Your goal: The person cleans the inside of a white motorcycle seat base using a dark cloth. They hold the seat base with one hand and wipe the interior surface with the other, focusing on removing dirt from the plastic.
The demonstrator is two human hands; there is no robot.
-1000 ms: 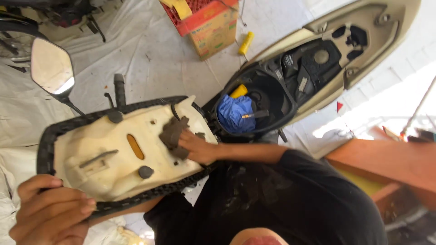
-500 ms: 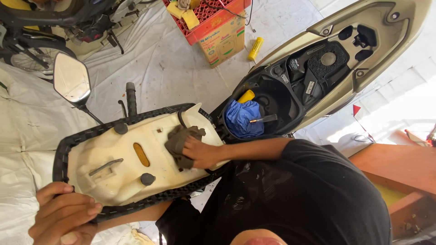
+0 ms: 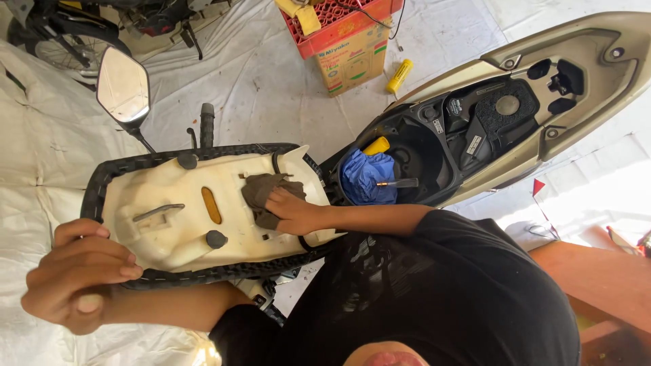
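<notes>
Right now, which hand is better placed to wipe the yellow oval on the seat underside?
Right hand: it presses the brown rag beside the yellow oval, while the left hand grips the seat's rim.

Motorbike repair w/shop: opened scooter [image 3: 515, 102] w/ seat flipped up; beyond it a red crate [image 3: 339, 30] on a box, parked bike [image 3: 81, 27].
</notes>
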